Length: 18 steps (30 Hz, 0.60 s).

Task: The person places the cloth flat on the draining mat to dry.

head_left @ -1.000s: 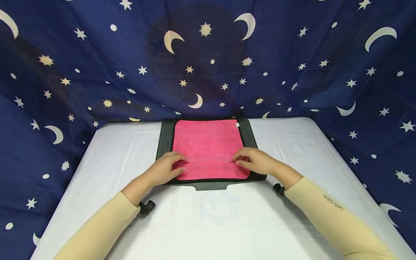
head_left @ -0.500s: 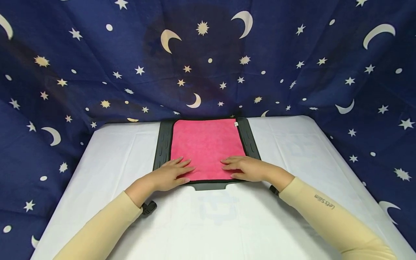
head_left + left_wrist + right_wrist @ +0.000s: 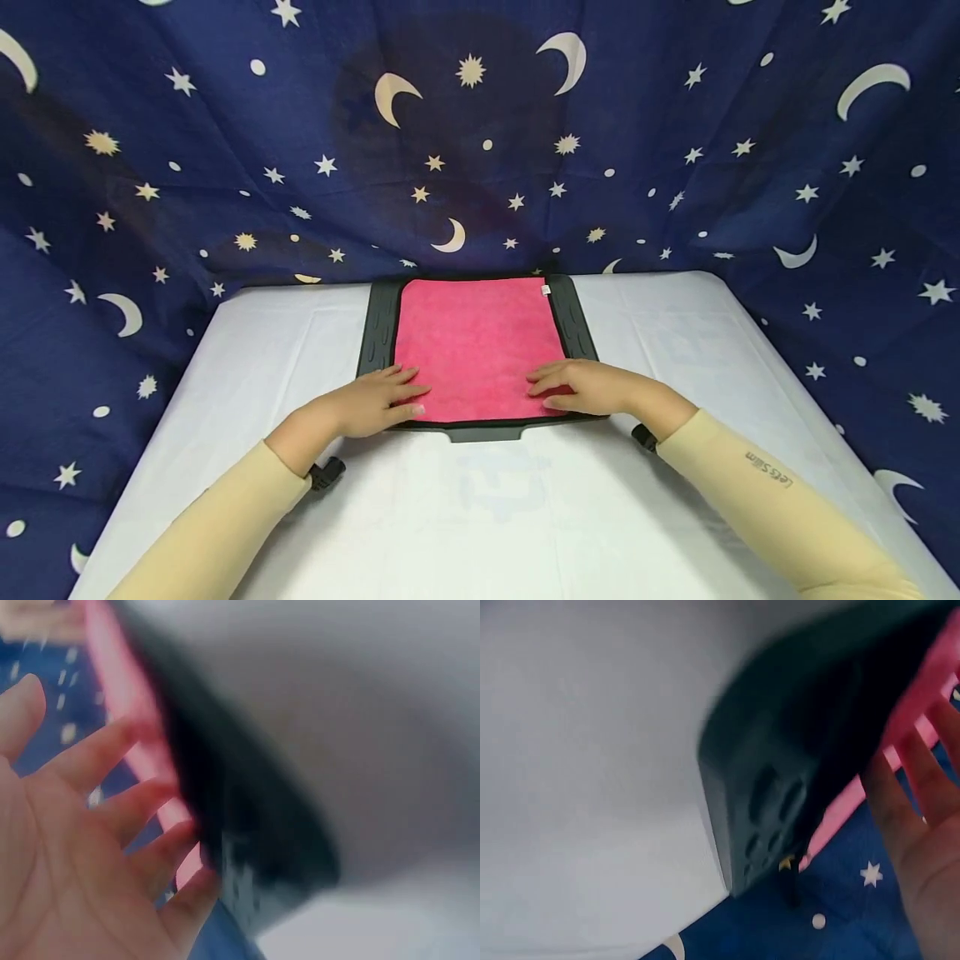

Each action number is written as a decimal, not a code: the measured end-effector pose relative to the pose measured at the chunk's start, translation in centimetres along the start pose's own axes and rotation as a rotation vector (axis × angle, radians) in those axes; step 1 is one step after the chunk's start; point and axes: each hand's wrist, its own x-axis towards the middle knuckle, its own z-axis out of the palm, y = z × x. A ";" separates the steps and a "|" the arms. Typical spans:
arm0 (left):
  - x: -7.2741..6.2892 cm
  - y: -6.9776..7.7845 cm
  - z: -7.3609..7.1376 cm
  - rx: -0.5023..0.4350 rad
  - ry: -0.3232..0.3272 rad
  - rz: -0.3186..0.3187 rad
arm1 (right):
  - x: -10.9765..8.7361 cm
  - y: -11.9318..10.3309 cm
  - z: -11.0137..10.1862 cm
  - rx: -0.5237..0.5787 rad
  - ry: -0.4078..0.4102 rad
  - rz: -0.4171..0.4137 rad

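Observation:
A pink cloth [image 3: 476, 346] lies flat over a dark grey tray-like board [image 3: 378, 329], a small white tag at its far right corner. My left hand [image 3: 371, 402] rests with spread, straight fingers on the cloth's near left corner. At the near right side, the relaxed fingers of my right hand [image 3: 588, 386] touch the cloth. Close up, the left wrist view shows the left fingertips [image 3: 184, 832] against the pink edge. In the right wrist view the right fingers [image 3: 900, 802] meet the cloth beside the board's dotted dark side.
The board stands on a white-covered table [image 3: 487, 517], its far edge near a dark blue curtain [image 3: 480, 125] with moons and stars. A tab [image 3: 486, 434] juts from the board's near edge. Small black wrist cameras sit under both forearms.
Both hands flattened from curled fingers near a crease, slid inward and nearer over the cloth, then moved back outward. The crease across the cloth has smoothed out.

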 end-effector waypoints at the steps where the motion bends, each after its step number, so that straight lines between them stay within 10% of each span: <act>1: 0.0 -0.4 -0.5 -0.045 0.012 -0.006 | 0.0 0.1 -0.3 0.013 0.007 0.013; 9: 1.1 -2.4 -3.3 -0.233 0.094 -0.049 | 0.8 1.7 -3.0 0.086 0.088 0.116; 18: 4.5 -3.1 -4.6 -0.107 0.292 -0.074 | 3.6 4.1 -4.8 0.093 0.220 0.212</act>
